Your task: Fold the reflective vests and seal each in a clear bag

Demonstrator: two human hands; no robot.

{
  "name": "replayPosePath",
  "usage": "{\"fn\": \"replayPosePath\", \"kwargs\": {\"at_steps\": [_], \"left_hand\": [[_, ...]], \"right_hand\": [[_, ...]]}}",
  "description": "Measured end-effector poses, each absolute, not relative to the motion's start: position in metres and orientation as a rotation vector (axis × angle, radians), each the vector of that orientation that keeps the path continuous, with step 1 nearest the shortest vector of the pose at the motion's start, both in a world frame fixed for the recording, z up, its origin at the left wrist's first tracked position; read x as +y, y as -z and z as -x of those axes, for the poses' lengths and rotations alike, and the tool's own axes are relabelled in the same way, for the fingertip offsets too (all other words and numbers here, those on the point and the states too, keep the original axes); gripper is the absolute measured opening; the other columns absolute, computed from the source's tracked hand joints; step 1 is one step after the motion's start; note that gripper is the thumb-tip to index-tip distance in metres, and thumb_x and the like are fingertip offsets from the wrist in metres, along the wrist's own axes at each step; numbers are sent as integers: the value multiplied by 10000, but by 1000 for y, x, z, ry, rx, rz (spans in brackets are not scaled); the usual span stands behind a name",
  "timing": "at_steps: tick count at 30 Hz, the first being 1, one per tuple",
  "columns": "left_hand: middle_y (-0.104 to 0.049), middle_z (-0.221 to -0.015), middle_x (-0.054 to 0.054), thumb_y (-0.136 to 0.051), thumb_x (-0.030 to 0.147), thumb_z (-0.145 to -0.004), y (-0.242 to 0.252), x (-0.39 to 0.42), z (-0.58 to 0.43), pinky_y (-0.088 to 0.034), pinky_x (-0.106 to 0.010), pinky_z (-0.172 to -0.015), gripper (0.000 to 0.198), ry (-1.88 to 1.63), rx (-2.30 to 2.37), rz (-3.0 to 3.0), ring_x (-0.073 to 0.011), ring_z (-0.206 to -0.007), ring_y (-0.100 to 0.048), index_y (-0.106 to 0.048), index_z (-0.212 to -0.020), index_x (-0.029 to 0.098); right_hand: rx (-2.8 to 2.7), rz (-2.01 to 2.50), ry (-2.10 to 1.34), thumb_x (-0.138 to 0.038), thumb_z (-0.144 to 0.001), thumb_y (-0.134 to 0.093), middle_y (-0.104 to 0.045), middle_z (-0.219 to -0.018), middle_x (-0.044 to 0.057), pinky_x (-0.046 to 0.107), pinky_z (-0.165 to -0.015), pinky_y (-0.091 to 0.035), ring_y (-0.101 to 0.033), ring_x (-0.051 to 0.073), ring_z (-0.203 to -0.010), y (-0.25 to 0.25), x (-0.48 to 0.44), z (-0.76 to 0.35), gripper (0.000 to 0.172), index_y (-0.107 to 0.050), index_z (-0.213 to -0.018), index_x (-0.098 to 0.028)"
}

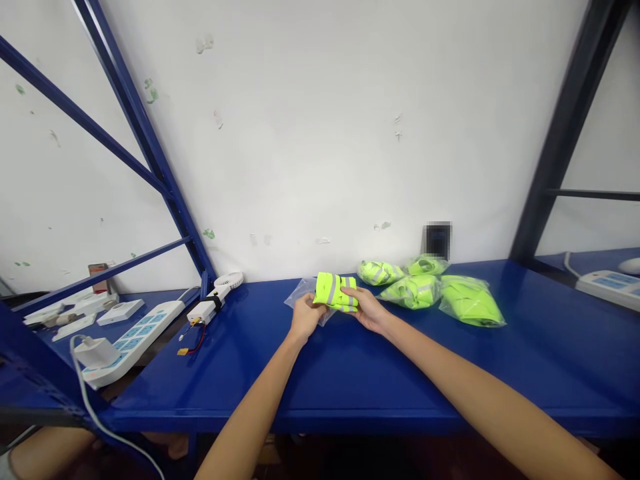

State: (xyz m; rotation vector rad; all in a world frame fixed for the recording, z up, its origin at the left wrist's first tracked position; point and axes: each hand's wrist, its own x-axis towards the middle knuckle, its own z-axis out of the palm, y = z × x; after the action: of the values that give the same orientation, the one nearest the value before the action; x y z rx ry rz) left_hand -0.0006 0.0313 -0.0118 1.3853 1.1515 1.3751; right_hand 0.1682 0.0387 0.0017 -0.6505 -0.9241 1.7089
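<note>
A folded neon-yellow reflective vest (327,288) with grey bands is held up over the blue table between both hands. My left hand (305,317) is closed at its lower left edge, fingers pinched together. My right hand (370,311) grips its right side, thumb on the front. Behind the vest, a clear plastic bag (299,291) spreads out to the left; whether my left fingers also pinch the bag I cannot tell. To the right lie several bagged yellow vests (470,300) by the wall.
On the left of the blue table (400,373) lies a white handheld fan (215,298) with loose wires. A power strip (137,340) with a plugged-in adapter sits beyond the rack post. Another power strip (613,287) is at far right. Someone's arm (50,453) shows at lower left.
</note>
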Motion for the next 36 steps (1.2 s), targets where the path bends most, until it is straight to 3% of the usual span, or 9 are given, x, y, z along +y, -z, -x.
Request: {"fn": "replayPosePath", "kwargs": {"at_steps": [4,9,18,21,23,27,32,36], "left_hand": [[-585,-560,53,-687,142,-543,7,32,4,-374,-175,-451,279,-1637,1138,-1196,-75,-451,-505,-438,-659,186],[-651,-761,-6,-733,252,-586,2,31,7,-496,-229,-591,334,-1795,1059,-1051,-102,-600,-604,-419,-678,185],[-605,-787,-18,-591,287,-773,1,22,3,-526,-256,-698,176,-1612,1244,-1699,-139,-754,-621,-448,-732,192],[-599,-825,-22,-556,266,-802,1,18,2,-522,-260,-690,107,-1481,1280,-1890,-144,-769,-617,-520,-867,189],[-609,-894,-34,-571,221,-787,-1,14,4,-517,-307,-776,270,-1368,1281,-2136,-163,-827,-612,-546,-1055,196],[-587,-1083,-65,-581,165,-782,-6,7,10,-444,-427,-961,591,-1084,1262,-2649,-239,-1063,-537,-439,-1347,265],[-528,-1161,-93,-560,274,-859,-4,8,13,-445,-460,-965,576,-1041,1311,-2769,-270,-1133,-494,-371,-1403,289],[-441,-1340,-137,-663,499,-778,0,14,20,-360,-497,-1053,788,-1190,1534,-2701,-316,-1275,-406,-307,-1437,252]], "right_hand": [[-967,661,-1563,-228,-691,-774,-744,-845,56,256,-539,-562,-698,189,-676,-2,37,-165,343,-656,-1007,-163],[-1010,661,-1432,-228,-621,-800,-744,-878,45,310,-642,-579,-707,228,-778,1,40,-168,424,-650,-1015,-181],[-1157,894,-1111,-274,-617,-768,-736,-860,48,345,-703,-548,-682,241,-783,4,40,-170,326,-661,-907,-172],[-1137,955,-1121,-283,-611,-764,-732,-847,48,334,-691,-546,-678,232,-772,4,41,-170,319,-656,-889,-171],[-1114,965,-1143,-282,-613,-759,-732,-857,49,327,-690,-546,-678,228,-776,6,43,-171,322,-660,-898,-172],[-1099,933,-1179,-276,-641,-734,-734,-854,41,325,-713,-544,-681,218,-774,10,48,-176,317,-678,-935,-173],[-1119,889,-1315,-252,-640,-740,-736,-844,42,329,-719,-550,-689,213,-752,7,48,-178,337,-685,-962,-166],[-1115,866,-1426,-218,-642,-741,-741,-872,59,339,-704,-563,-700,226,-764,1,46,-180,327,-688,-961,-168]]}}
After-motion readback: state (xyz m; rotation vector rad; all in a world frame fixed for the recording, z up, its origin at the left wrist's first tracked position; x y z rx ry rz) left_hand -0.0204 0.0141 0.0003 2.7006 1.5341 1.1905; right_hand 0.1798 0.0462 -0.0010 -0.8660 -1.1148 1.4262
